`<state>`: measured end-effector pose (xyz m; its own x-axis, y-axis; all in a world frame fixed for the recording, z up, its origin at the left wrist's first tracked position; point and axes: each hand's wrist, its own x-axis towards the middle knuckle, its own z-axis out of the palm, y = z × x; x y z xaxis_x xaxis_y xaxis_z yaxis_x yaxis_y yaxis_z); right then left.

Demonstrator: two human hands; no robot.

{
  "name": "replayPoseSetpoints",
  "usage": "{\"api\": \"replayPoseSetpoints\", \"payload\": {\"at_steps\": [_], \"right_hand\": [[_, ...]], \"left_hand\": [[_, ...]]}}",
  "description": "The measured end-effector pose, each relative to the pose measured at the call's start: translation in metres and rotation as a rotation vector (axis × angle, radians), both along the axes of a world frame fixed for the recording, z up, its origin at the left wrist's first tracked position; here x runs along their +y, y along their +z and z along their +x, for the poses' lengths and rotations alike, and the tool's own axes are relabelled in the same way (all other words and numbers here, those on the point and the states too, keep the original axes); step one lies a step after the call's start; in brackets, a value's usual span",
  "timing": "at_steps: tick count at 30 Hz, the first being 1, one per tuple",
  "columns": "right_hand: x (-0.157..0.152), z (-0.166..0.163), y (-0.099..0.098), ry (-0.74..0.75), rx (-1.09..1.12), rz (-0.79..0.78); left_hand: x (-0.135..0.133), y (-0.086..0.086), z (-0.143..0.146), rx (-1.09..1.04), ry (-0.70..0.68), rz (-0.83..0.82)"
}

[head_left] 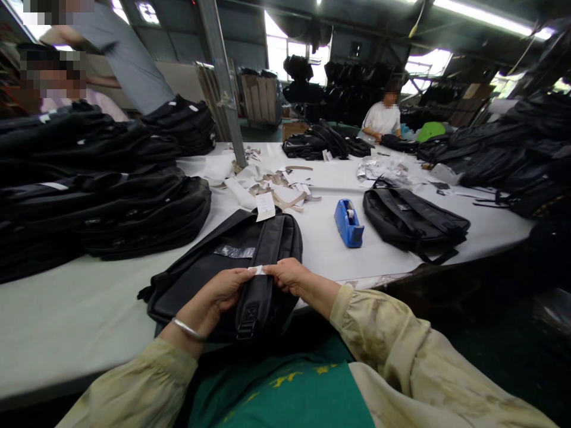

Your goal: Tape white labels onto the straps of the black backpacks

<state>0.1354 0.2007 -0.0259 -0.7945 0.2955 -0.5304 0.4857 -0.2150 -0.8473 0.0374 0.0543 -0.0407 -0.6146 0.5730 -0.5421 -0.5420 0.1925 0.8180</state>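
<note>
A black backpack [187,285] lies on the white table before me, its shoulder straps facing up. My left hand [225,289] and my right hand [285,275] meet over one padded strap [256,294]. Between their fingertips is a small white slip [257,270], pinched from both sides and lying across the strap. Whether it is paper or tape I cannot tell. A white printed tag [266,207] hangs at the top of the bag, and a clear plastic piece [234,252] rests on its back panel.
A blue tape dispenser [349,223] stands right of the bag, beside another black backpack [414,220]. Paper scraps [285,190] lie behind. Stacked black bags [102,196] fill the left; more [513,142] are heaped at right. A metal post [223,83] rises from the table. Co-workers are across it.
</note>
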Motion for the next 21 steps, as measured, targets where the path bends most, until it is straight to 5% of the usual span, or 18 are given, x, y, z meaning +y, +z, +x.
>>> {"api": "replayPoseSetpoints", "payload": {"at_steps": [7, 13, 16, 21], "right_hand": [[0.000, 0.000, -0.010, -0.020, 0.039, 0.082], [0.018, 0.008, -0.004, 0.137, -0.018, 0.171], [0.064, 0.024, 0.006, -0.025, 0.072, 0.390], [0.194, 0.058, 0.031, -0.453, 0.040, 0.885]], "left_hand": [[0.004, 0.001, -0.002, 0.030, -0.003, -0.027], [0.009, -0.002, 0.002, 0.034, 0.045, -0.051], [0.009, -0.003, 0.005, 0.022, 0.083, -0.086], [0.008, -0.007, 0.003, -0.066, 0.072, -0.105]]}}
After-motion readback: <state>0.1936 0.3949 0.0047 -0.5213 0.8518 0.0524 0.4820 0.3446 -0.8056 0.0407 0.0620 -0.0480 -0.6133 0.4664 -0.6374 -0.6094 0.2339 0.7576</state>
